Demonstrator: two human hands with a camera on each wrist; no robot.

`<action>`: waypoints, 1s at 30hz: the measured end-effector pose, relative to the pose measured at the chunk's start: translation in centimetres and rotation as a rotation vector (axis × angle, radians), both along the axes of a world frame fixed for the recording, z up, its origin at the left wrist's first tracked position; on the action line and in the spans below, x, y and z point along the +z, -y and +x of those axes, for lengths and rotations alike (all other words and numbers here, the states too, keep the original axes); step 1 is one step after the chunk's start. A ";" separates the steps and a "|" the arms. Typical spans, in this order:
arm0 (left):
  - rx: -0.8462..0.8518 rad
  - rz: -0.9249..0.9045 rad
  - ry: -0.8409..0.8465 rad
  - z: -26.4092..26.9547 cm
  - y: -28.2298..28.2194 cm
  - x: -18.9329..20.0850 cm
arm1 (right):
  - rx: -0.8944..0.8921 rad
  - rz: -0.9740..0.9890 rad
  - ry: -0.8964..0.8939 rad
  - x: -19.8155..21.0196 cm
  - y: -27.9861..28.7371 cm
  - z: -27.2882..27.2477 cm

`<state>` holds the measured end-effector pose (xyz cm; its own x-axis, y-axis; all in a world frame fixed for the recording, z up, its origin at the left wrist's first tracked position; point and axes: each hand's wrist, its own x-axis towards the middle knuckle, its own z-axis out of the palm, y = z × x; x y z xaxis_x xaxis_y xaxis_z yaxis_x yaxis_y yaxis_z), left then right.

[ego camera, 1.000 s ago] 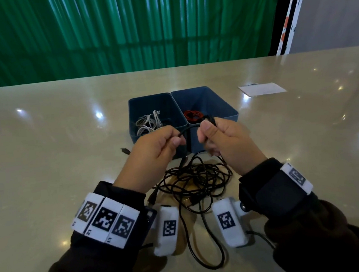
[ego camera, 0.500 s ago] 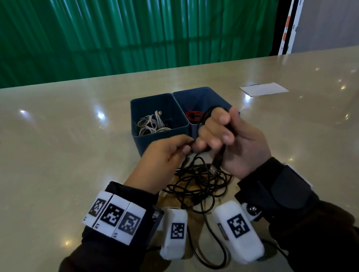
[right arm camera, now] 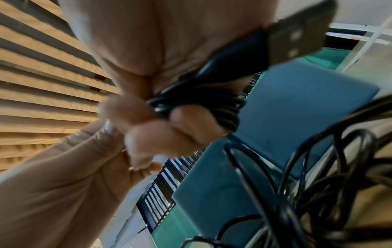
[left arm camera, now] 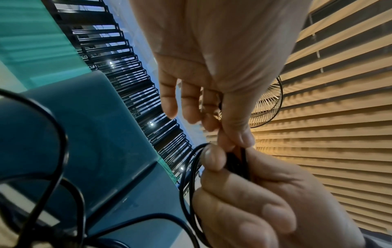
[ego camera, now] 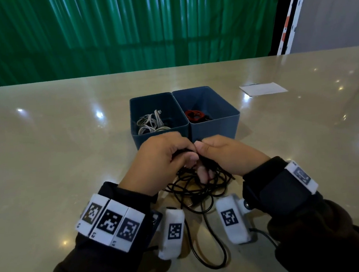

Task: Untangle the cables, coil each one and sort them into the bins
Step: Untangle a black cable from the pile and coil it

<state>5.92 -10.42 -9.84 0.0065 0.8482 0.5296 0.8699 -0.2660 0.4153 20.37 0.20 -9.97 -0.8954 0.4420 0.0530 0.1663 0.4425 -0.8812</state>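
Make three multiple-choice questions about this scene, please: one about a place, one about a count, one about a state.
1. Where does the red cable lie?
A. in the right bin
B. in the left bin
C. on the white paper

2. How many blue bins stand on the table?
A. one
B. two
C. four

3. What is the right hand doing?
A. resting flat on the table
B. reaching into a bin
C. holding turns of black cable

Answers: 1 A, the red coil shows inside the right bin. 2 B, the left bin and the right one stand side by side. 3 C, the black cable is looped round its fingers, and the left hand pinches it too.
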 end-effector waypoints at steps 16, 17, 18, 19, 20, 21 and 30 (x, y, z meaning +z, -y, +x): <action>-0.094 0.039 0.341 0.4 0.0 -0.5 | 0.089 -0.195 -0.136 0.2 0.4 -0.1; -0.058 0.045 0.363 0.3 -0.1 -0.6 | 0.007 -0.122 -0.173 0.0 0.3 -0.4; -0.025 0.045 0.394 0.3 -0.1 -0.6 | -0.071 -0.040 -0.209 -0.2 0.1 -0.5; -0.002 0.038 0.435 0.3 -0.1 -0.6 | -0.124 0.026 -0.240 -0.4 -0.1 -0.7; 0.006 0.030 0.487 0.5 -0.1 -0.6 | -0.150 0.056 -0.263 -0.6 -0.2 -0.8; 0.010 0.026 0.545 0.6 -0.1 -0.6 | -0.156 0.058 -0.282 -0.7 -0.3 -0.8; 0.033 -0.008 0.870 0.7 -0.3 -0.1 | -0.038 -0.035 -0.400 -0.5 0.3 -1.0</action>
